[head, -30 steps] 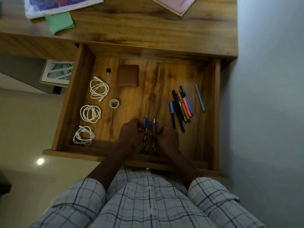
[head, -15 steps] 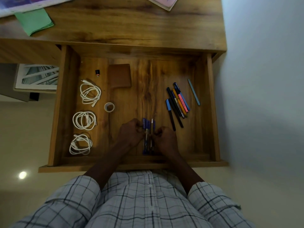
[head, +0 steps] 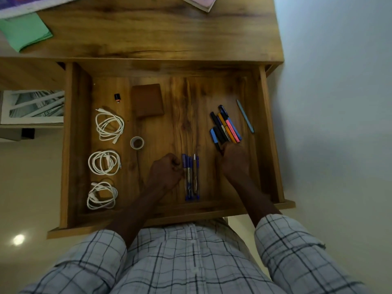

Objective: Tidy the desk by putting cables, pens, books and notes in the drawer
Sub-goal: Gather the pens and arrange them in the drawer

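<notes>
Pen-sorting step in the drawer (head: pixel 270 132) — left hand (head: pixel 166 171) curled, touching the blue pens (head: pixel 191 177); right hand (head: pixel 234 160) closing on the markers (head: pixel 226 128), grip unclear — next, straighten them, then fetch worktop (head: pixel 159 32) papers.

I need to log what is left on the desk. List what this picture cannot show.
- Papers at the desk's far edge, head view: cut off by the top of the frame.
- Pink book: likewise cut off.
- Right hand: covers the marker ends; grip unclear.
- Left hand: fingers curled, contents hidden.
- Pen labels: too small.
</notes>
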